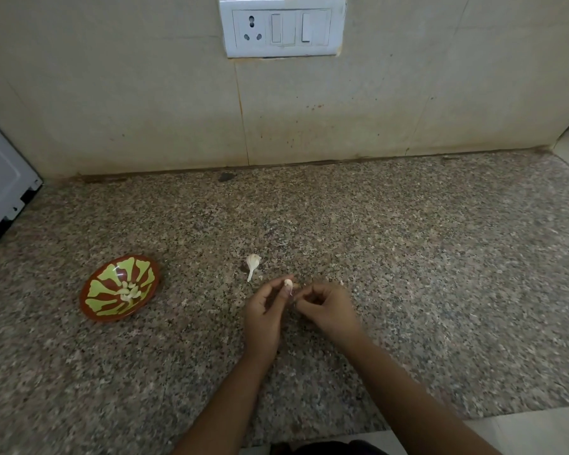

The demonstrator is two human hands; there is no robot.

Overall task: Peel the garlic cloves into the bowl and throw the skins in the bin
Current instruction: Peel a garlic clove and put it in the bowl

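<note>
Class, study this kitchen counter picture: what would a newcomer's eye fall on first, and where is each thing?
The red and green bowl at the left of the speckled counter stands out, with peeled cloves in it. Near the middle, the left hand pinches a garlic clove, with the right hand close beside it. A white switch plate sits high on the wall.

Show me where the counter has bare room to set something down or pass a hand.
Widest bare granite: right of the right hand, out to the counter edge. Also the back strip along the wall, and between the bowl and the left hand. Crowded: the middle, where both hands pinch a garlic clove near the garlic bulb.
</note>
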